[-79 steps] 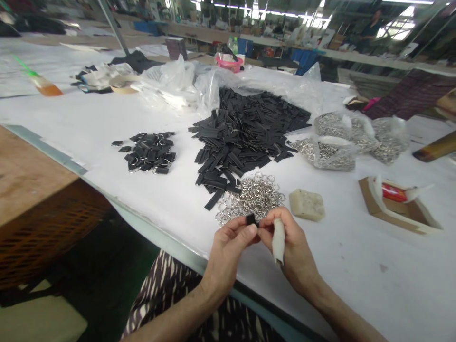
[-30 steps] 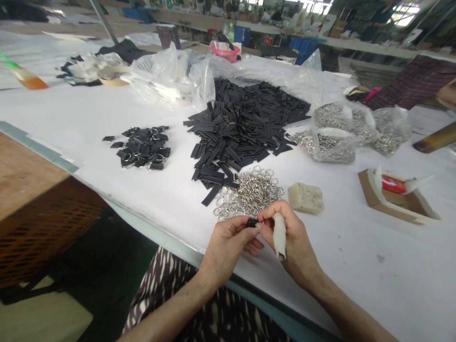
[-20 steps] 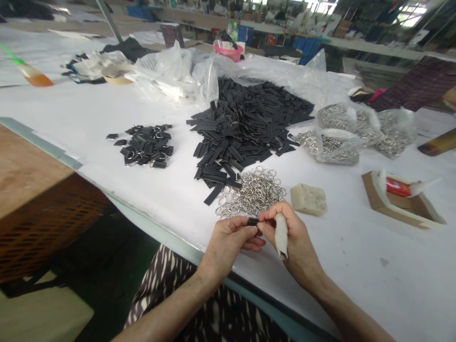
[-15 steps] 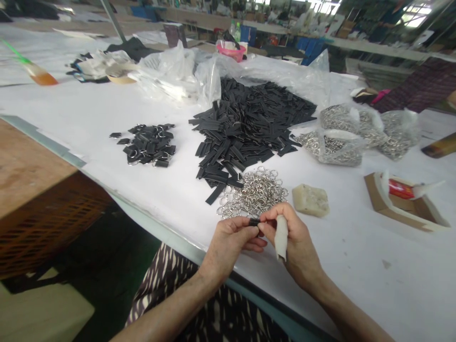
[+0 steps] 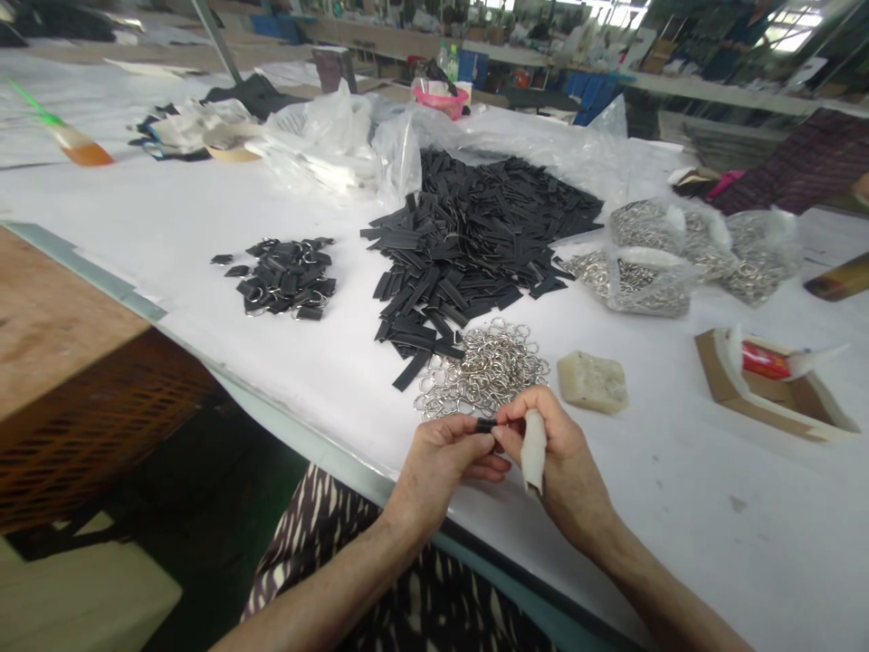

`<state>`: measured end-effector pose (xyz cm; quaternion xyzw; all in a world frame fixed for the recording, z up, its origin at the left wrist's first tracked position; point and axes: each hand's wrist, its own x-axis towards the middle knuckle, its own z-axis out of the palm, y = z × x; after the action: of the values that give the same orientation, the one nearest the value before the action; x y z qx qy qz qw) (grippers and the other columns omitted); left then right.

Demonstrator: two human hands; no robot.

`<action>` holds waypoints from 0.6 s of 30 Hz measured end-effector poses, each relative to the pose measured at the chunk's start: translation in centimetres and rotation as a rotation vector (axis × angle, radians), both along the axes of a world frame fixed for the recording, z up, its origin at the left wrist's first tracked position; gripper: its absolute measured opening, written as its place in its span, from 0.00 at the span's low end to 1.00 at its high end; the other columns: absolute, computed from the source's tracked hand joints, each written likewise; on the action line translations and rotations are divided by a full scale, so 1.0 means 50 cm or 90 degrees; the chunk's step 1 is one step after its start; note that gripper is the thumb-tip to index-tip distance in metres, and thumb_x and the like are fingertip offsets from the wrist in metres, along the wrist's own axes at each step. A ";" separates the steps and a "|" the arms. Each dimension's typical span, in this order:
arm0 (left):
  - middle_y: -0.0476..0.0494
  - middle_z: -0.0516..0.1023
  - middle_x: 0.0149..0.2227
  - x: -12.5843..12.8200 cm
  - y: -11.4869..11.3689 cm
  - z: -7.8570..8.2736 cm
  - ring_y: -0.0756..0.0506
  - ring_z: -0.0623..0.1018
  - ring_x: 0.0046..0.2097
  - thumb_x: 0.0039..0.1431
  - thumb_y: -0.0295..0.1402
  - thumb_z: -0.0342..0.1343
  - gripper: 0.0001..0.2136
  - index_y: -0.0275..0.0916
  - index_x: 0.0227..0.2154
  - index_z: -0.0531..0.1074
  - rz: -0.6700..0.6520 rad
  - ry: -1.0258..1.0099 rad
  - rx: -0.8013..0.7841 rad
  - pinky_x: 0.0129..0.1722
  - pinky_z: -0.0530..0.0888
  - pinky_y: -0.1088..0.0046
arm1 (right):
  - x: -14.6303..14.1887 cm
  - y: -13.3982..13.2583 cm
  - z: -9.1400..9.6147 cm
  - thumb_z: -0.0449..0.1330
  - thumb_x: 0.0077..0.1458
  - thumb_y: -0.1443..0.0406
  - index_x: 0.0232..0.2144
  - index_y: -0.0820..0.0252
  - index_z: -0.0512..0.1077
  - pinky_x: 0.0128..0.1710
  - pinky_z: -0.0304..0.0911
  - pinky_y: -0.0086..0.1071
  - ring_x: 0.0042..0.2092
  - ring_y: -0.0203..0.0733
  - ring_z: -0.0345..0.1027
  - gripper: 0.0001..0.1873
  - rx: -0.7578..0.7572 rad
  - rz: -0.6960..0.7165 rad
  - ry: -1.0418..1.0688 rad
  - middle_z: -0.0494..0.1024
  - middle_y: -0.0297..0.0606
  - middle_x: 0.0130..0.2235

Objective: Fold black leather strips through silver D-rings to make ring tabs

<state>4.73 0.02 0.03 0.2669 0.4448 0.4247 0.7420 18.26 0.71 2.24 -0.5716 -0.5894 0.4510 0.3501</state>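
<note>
My left hand (image 5: 438, 466) and my right hand (image 5: 553, 457) meet at the table's near edge, both pinching one small black strip piece (image 5: 484, 424) between their fingertips. A white cot covers one finger of my right hand. Just beyond the hands lies a heap of silver metal rings (image 5: 483, 368). Behind it spreads a large pile of black strips (image 5: 468, 244). To the left sits a small pile of black strips fitted with rings (image 5: 285, 279).
A pale yellowish block (image 5: 592, 381) lies right of the rings. Plastic bags of rings (image 5: 652, 263) sit further right, and a cardboard tray with a red tube (image 5: 764, 380). Clear bags (image 5: 339, 149) lie at the back. A wooden bench (image 5: 61, 326) adjoins the white table (image 5: 169, 235).
The hands have stayed together on the black piece, working it slightly between the fingertips. The view has shifted a little.
</note>
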 end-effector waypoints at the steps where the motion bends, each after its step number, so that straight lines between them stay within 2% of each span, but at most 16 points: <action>1: 0.44 0.79 0.26 0.000 0.000 -0.002 0.48 0.78 0.28 0.51 0.28 0.56 0.04 0.33 0.27 0.75 0.000 -0.002 0.000 0.34 0.76 0.69 | 0.000 0.000 0.000 0.55 0.52 0.67 0.30 0.55 0.62 0.30 0.60 0.29 0.31 0.36 0.62 0.04 -0.006 0.001 0.003 0.71 0.31 0.32; 11: 0.44 0.79 0.26 0.002 -0.003 0.006 0.48 0.78 0.29 0.52 0.28 0.56 0.04 0.33 0.28 0.74 -0.023 -0.009 0.001 0.35 0.75 0.70 | 0.000 -0.001 -0.003 0.55 0.52 0.68 0.29 0.55 0.59 0.29 0.60 0.29 0.30 0.34 0.61 0.05 -0.032 0.002 0.003 0.70 0.31 0.32; 18: 0.44 0.78 0.26 0.003 0.002 0.006 0.47 0.78 0.29 0.51 0.31 0.58 0.05 0.34 0.28 0.74 -0.015 0.014 -0.009 0.32 0.75 0.71 | 0.000 0.001 -0.001 0.54 0.53 0.68 0.29 0.55 0.60 0.26 0.59 0.28 0.27 0.34 0.60 0.04 -0.055 0.001 0.006 0.69 0.30 0.29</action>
<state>4.87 0.12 0.31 0.2713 0.4531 0.4097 0.7438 18.24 0.74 2.17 -0.5838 -0.5680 0.4789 0.3275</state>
